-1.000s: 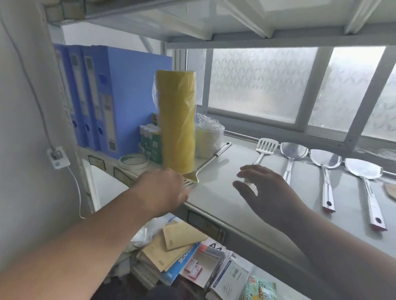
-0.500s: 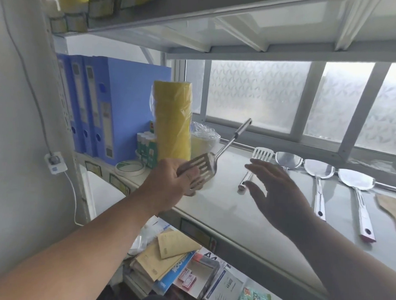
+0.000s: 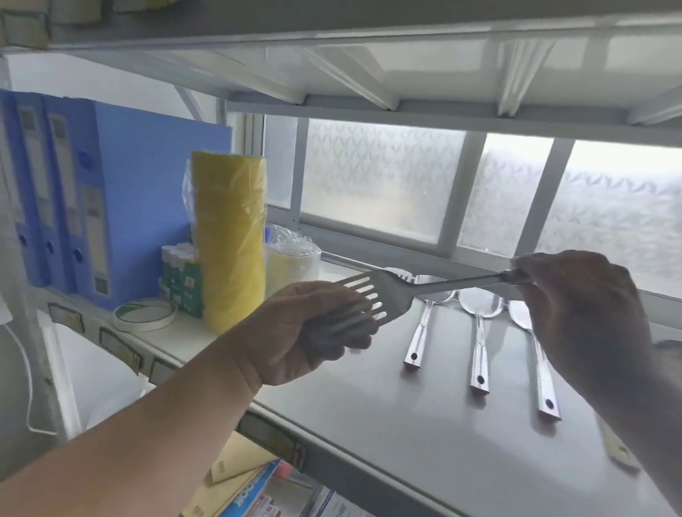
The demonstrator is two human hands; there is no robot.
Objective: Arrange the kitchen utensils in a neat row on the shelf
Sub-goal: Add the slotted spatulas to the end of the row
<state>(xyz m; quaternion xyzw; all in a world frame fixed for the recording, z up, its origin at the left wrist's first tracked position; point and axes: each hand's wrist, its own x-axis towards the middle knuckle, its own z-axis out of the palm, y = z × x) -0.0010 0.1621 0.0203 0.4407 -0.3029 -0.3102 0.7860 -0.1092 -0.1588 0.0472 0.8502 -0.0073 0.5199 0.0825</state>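
We have the slotted spatula (image 3: pixel 384 294) lifted off the shelf (image 3: pixel 403 415), above the row of three ladles (image 3: pixel 477 340) — our left hand (image 3: pixel 309 334) cradles its blade with curled fingers, and our right hand (image 3: pixel 577 305) pinches the handle end. To do this well, we judge it best to swing the handle toward the shelf's front edge and lay the spatula just left of the ladles — parallel, evenly spaced, handle ends level.
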